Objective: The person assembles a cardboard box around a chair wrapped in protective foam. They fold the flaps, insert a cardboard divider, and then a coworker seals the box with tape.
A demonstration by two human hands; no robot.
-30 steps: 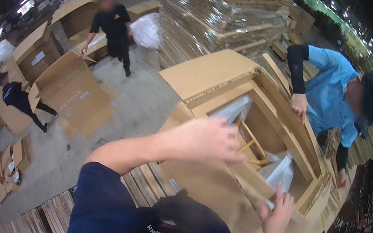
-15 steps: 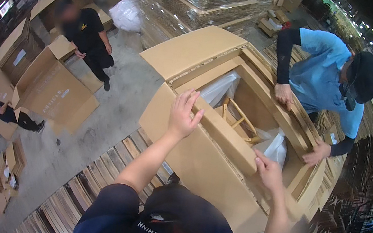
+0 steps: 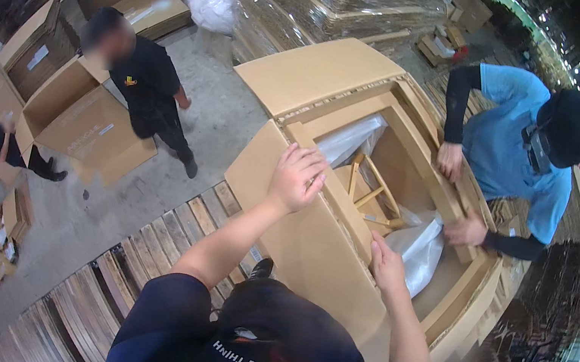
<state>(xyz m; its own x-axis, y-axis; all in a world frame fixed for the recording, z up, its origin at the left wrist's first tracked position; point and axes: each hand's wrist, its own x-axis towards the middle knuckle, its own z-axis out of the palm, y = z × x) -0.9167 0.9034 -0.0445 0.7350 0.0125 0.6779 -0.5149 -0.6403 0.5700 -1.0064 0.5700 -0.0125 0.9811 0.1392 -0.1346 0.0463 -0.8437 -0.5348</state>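
Note:
A large open cardboard box (image 3: pixel 316 254) stands before me with wooden furniture (image 3: pixel 372 195), slatted and light-coloured, and white foam sheets (image 3: pixel 415 256) inside. A folded cardboard frame (image 3: pixel 346 213) lines the inside of its rim. My left hand (image 3: pixel 298 178) is curled over the frame's near side, toward its left corner. Farther right along the same side, my right hand (image 3: pixel 389 265) grips the frame with the fingers bent over it. Across the box, a co-worker's hands (image 3: pixel 456 197) press on the frame's far side. What lies under the foam is hidden.
A co-worker in blue (image 3: pixel 510 149) leans over the far right side. Another person (image 3: pixel 149 81) stands left of the box, beside an open carton (image 3: pixel 92 125). Wrapped cardboard stacks (image 3: pixel 319 9) rise behind. Wooden slats (image 3: pixel 148 249) lie at my feet.
The frame's near side has moved down and inward against the box wall, with my right hand shifted left. A co-worker's lower hand has moved left. The standing person on the left has come nearer.

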